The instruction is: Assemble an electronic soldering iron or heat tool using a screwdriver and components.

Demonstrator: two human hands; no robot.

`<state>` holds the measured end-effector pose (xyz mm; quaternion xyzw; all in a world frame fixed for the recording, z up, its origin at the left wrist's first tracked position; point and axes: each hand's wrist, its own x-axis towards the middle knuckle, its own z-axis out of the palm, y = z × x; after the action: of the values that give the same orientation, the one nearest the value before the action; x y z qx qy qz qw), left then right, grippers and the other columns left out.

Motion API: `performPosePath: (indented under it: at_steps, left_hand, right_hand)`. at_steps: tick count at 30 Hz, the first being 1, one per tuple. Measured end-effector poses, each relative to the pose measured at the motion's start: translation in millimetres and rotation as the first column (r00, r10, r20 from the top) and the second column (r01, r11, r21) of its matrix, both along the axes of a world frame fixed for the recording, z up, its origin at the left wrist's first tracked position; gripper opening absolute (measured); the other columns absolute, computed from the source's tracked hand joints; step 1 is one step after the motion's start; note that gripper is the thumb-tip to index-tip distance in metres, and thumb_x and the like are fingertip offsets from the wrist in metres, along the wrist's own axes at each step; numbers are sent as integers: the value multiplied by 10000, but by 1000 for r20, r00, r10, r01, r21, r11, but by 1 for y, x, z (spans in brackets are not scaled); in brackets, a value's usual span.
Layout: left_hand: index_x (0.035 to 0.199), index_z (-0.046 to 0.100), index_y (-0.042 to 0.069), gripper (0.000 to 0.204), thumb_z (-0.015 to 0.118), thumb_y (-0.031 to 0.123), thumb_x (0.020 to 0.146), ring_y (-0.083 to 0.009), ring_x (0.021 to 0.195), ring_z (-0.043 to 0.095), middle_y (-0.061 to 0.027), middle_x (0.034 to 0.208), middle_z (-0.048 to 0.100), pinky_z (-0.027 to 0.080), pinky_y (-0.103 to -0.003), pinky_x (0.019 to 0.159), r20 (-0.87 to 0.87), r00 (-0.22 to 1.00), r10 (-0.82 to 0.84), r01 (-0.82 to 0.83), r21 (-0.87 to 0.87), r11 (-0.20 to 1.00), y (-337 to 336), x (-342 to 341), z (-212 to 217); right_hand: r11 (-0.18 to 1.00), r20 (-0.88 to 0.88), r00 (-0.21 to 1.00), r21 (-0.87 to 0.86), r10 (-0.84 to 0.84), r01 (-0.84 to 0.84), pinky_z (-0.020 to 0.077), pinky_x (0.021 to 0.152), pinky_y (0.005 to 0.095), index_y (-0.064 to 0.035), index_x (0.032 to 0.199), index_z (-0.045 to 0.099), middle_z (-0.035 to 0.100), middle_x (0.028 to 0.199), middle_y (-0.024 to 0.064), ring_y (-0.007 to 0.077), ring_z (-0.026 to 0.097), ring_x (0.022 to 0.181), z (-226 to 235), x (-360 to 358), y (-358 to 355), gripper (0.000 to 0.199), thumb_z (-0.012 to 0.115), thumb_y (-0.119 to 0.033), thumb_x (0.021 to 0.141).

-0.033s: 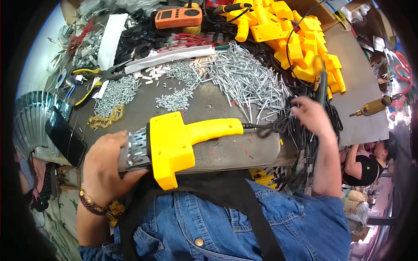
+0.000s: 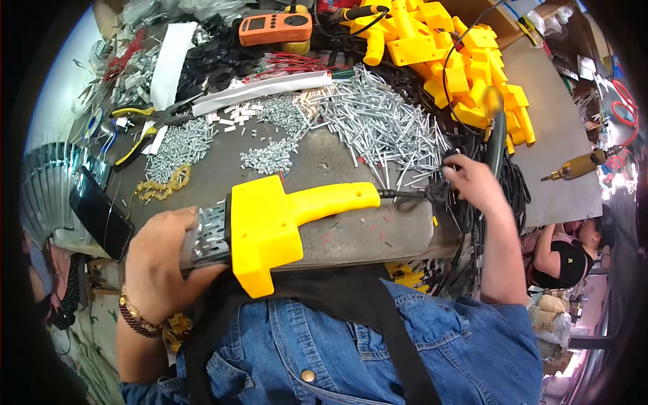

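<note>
A yellow hand-held electric tool lies across the front of the bench, its handle pointing right. My left hand is wrapped round the slotted metal casing at its left end. A black power cord runs from the handle's tip into a bundled coil just under my right hand. The thumb and fingertips of that hand are closed on a dark part of the cord; its exact shape is partly hidden.
Loose screws and small nuts cover the bench beyond the tool. Yellow housings are piled at the far right. Pliers, a phone, an orange meter and a screwdriver lie around. Another person sits at right.
My right hand has shifted slightly left, with the cord coil beside it. The yellow tool and my left hand have barely moved.
</note>
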<state>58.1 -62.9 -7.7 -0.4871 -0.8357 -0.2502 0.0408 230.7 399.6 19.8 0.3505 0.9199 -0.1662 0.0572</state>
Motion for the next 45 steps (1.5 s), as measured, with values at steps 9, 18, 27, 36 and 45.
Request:
performPosePath:
  at_steps: [9,18,27,36,45]
  left_hand:
    - [938,644,14,219,714,207,864,-289,623,647,-155,723,642,483,-334,595,610,784,111,-71,-89,993,-1,-20,17]
    - [1202,560,-46,324,518,225,1030,-107,945,613,-34,1085,653,485,-251,831,883,394,-256,-418,420,805,-63,-3,-32]
    - [1401,435,-68,432,464,210,1071,-102,1031,564,-58,1186,615,442,-256,930,850,526,-17,-693,440,571,-90,24,-73]
    - [1270,547,-37,346,570,36,933,-394,873,616,-201,1011,601,500,-397,776,340,842,420,-497,181,849,-27,6,-33]
    - [1381,420,-74,674,726,175,835,-436,1192,490,-255,1300,498,378,-491,1039,59,898,435,-437,16,899,-28,10,-30]
  right_hand:
    - [979,-338,922,-8,189,-204,518,815,326,-44,1188,638,661,953,140,227,673,901,1,1,28,408,526,111,827]
    - [914,-459,790,174,406,-367,511,812,316,-9,1078,644,690,989,92,179,666,876,64,-114,-24,150,603,-95,962]
    - [655,-691,495,-42,527,-754,507,841,265,-1,1051,611,697,1003,57,120,640,904,33,-324,-89,219,730,-108,901]
    - [798,-575,557,374,600,-473,521,831,434,-50,1055,675,698,978,225,408,648,981,-11,-375,-49,243,714,-148,837]
    - [799,-576,554,407,601,-444,532,811,389,-31,1012,683,718,924,193,359,690,903,-21,-381,-38,285,759,-251,849]
